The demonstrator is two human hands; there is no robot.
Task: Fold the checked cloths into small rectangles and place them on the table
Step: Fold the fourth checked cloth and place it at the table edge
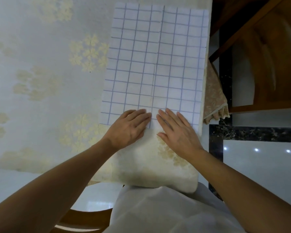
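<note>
A white cloth with blue checks point(156, 61) lies flat on the table, stretching away from me along the table's right edge. A crease runs down its middle. My left hand point(129, 127) rests flat on the cloth's near edge, left of the crease, fingers straight. My right hand point(176, 132) lies flat on the near edge to the right of the crease, fingers spread and straight. Both palms press the cloth down; neither holds anything.
The table wears a pale tablecloth with yellow flower prints point(40, 73), its corner hanging at the right point(215, 98). A wooden chair point(267, 56) stands beyond the right edge. Another chair's wooden rail point(84, 217) shows below, over a glossy tiled floor point(259, 165).
</note>
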